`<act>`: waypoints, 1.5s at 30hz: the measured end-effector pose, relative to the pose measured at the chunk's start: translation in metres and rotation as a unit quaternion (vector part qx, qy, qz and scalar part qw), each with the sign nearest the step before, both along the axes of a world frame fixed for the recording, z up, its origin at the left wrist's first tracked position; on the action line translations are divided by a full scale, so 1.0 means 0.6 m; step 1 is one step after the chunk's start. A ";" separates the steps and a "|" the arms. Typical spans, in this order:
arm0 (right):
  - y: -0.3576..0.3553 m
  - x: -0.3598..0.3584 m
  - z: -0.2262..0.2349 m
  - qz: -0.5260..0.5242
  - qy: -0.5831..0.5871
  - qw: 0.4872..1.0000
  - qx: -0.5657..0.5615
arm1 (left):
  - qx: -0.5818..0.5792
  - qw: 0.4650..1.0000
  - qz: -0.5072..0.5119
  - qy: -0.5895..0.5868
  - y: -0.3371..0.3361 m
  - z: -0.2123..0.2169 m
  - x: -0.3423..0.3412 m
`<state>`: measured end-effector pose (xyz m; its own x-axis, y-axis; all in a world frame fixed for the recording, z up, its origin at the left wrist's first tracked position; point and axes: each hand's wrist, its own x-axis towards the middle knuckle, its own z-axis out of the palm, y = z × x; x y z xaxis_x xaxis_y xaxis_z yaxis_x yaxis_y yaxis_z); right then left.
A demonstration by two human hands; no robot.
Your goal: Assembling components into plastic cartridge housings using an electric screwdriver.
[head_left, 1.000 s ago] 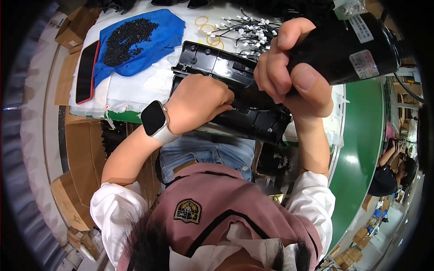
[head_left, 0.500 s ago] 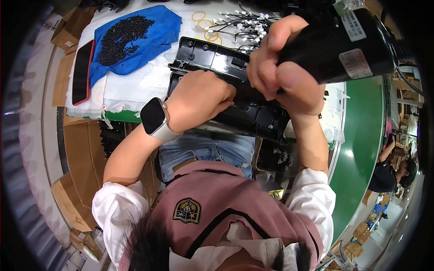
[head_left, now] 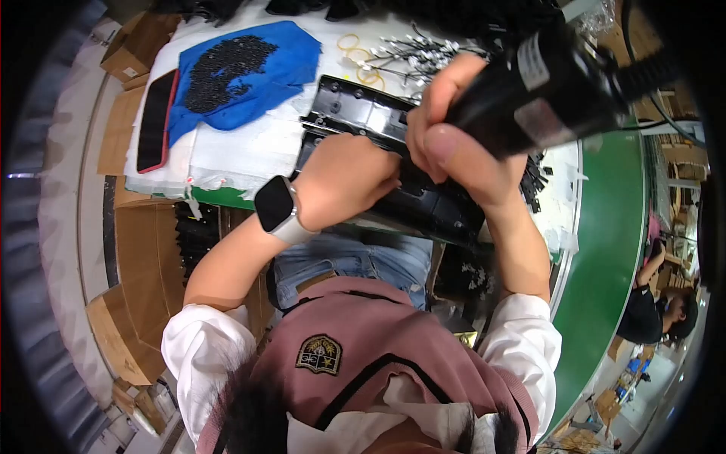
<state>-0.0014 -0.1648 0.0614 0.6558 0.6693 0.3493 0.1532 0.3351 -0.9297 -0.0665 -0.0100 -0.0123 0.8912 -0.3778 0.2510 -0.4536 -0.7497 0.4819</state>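
My right hand [head_left: 476, 159] grips a black power tool [head_left: 491, 110], fingers and thumb wrapped around its body. My left hand [head_left: 344, 181] is curled low over the black plastic casing [head_left: 439, 210]; its fingertips are partly hidden, so I can't tell whether they pinch anything. The casing lies on the white table cover [head_left: 238, 159], directly beneath my left hand, reaching out past it on the far side and rightward below my right hand. Beyond the casing lie cables [head_left: 416, 57] with white plugs; a blue cloth [head_left: 299, 64] is to its left.
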 end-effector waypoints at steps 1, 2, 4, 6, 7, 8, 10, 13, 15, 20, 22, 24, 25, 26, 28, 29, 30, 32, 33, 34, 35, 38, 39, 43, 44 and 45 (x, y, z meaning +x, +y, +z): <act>-0.001 -0.004 0.001 -0.001 0.001 1.000 -0.004 | -0.001 1.000 0.005 -0.002 0.001 0.000 -0.002; -0.002 -0.007 0.002 -0.001 0.001 1.000 -0.008 | -0.005 1.000 -0.006 0.002 0.002 0.004 -0.002; -0.009 0.001 -0.001 0.004 -0.006 1.000 -0.012 | 0.019 0.999 -0.019 0.025 0.006 0.028 -0.006; -0.023 0.009 0.003 0.021 0.021 0.997 0.066 | 0.034 0.997 -0.055 0.032 0.029 0.049 0.003; -0.029 0.009 0.010 0.008 0.027 0.996 0.086 | -0.030 0.999 -0.002 -0.033 0.046 0.054 0.011; -0.040 0.017 0.008 0.023 0.019 0.995 0.099 | -0.093 0.989 0.051 -0.098 0.068 0.056 0.018; -0.052 0.029 0.010 0.047 0.016 0.991 0.123 | -0.051 0.946 0.266 -0.181 0.126 0.044 0.041; -0.053 0.028 0.013 0.039 0.017 0.991 0.126 | 0.140 0.868 0.460 -0.126 0.214 0.011 0.061; -0.050 0.028 0.013 0.037 0.025 0.991 0.129 | 0.141 0.860 0.482 -0.090 0.251 -0.004 0.063; -0.050 0.032 0.012 0.039 0.003 0.992 0.120 | 0.111 0.869 0.458 -0.151 0.255 -0.013 0.065; -0.049 0.033 0.011 0.055 0.033 0.985 0.161 | 0.118 0.854 0.477 -0.173 0.253 -0.014 0.062; -0.045 0.039 0.006 0.054 0.035 0.983 0.171 | 0.130 0.871 0.448 -0.150 0.252 -0.013 0.058; -0.044 0.038 0.006 0.055 0.038 0.983 0.174 | 0.136 0.874 0.444 -0.141 0.249 -0.012 0.054; -0.045 0.037 0.006 0.055 0.041 0.982 0.176 | 0.141 0.877 0.440 -0.132 0.247 -0.011 0.052; -0.048 0.036 0.007 0.057 0.035 0.982 0.175 | 0.138 0.878 0.440 -0.128 0.246 -0.011 0.052; -0.049 0.035 0.008 0.060 0.035 0.982 0.174 | 0.138 0.879 0.441 -0.119 0.246 -0.010 0.051; -0.051 0.035 0.010 0.059 0.034 0.983 0.173 | 0.136 0.880 0.440 -0.119 0.243 -0.010 0.053; -0.053 0.037 0.011 0.054 0.008 0.989 0.141 | 0.116 0.865 0.463 -0.157 0.239 -0.013 0.055; -0.052 0.037 0.012 0.051 0.009 0.988 0.143 | 0.116 0.866 0.462 -0.153 0.241 -0.014 0.056; -0.053 0.034 0.016 0.045 0.012 0.988 0.145 | 0.096 0.866 0.458 -0.175 0.242 -0.014 0.056; -0.053 0.034 0.021 0.038 0.008 0.989 0.145 | 0.077 0.866 0.453 -0.196 0.245 -0.015 0.058; -0.052 0.034 0.027 0.026 -0.001 0.990 0.142 | 0.070 0.871 0.434 -0.219 0.260 -0.021 0.065; -0.053 0.034 0.028 0.031 0.001 0.990 0.139 | 0.065 0.868 0.436 -0.227 0.261 -0.021 0.065; -0.045 0.039 0.033 0.057 -0.012 0.982 0.181 | 0.101 0.861 0.450 -0.214 0.260 -0.016 0.065; -0.044 0.037 0.036 0.061 -0.017 0.981 0.182 | 0.100 0.863 0.446 -0.212 0.260 -0.016 0.066; -0.044 0.036 0.040 0.064 -0.023 0.981 0.183 | 0.099 0.863 0.448 -0.211 0.261 -0.016 0.066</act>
<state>0.0202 -0.1910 0.0856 0.5520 0.5701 0.6084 0.1264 0.6641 -0.7369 -0.0269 0.1464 -0.0222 0.6928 0.3436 0.6339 0.2476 -0.9391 0.2385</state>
